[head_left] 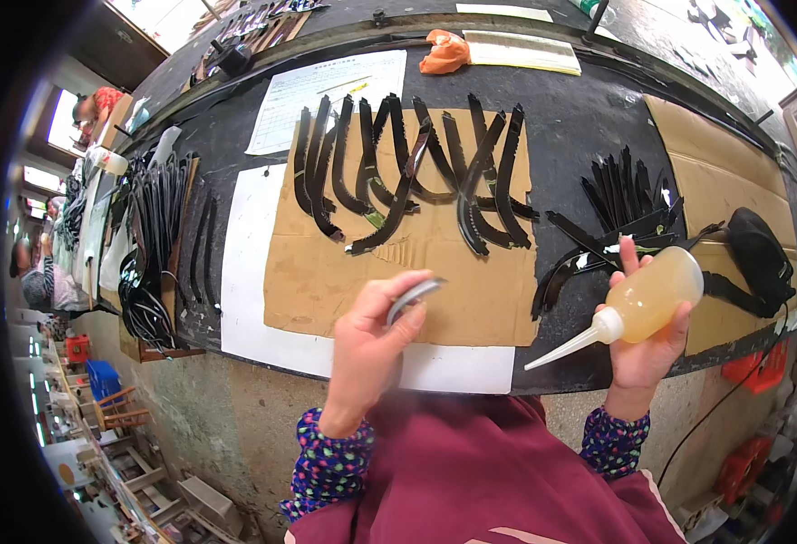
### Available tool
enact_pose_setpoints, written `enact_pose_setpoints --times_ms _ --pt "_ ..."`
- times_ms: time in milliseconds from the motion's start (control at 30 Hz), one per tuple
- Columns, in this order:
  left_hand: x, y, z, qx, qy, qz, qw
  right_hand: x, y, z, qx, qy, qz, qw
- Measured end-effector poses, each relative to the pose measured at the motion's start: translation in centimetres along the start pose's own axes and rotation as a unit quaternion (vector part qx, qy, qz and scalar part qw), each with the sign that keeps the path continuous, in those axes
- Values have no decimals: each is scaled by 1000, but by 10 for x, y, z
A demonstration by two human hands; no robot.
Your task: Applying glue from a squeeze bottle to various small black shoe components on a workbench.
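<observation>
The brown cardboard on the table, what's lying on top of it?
A row of curved black strips lies across the cardboard. The left hand covers part of its near edge, so that spot stays hidden.

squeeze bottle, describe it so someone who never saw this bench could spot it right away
Start at the brown cardboard sheet on the black workbench and look right, above the front edge. The right hand holds the squeeze bottle there: translucent, amber liquid, long white nozzle pointing left, unlike the flat black curved strips.

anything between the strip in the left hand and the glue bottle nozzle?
Head view: no object between the curved strip in the left hand and the squeeze bottle nozzle tip; only brown cardboard sheet, white paper and black tabletop lie behind.
</observation>
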State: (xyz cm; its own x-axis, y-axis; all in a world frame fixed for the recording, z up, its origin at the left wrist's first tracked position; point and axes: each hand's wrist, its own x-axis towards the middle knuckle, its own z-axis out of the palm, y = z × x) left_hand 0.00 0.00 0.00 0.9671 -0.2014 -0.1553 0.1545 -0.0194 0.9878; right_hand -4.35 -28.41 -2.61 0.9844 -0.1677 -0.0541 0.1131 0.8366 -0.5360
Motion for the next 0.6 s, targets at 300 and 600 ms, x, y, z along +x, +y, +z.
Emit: enact_pose_setpoints --times_ms 300,600 --pt "-8 17 23 -146 -198 -201 948 -22 -5 21 -46 -11 -173 984" --pt "-10 27 20 -189 -244 -284 908 -25 0 46 -206 40 -240 948"
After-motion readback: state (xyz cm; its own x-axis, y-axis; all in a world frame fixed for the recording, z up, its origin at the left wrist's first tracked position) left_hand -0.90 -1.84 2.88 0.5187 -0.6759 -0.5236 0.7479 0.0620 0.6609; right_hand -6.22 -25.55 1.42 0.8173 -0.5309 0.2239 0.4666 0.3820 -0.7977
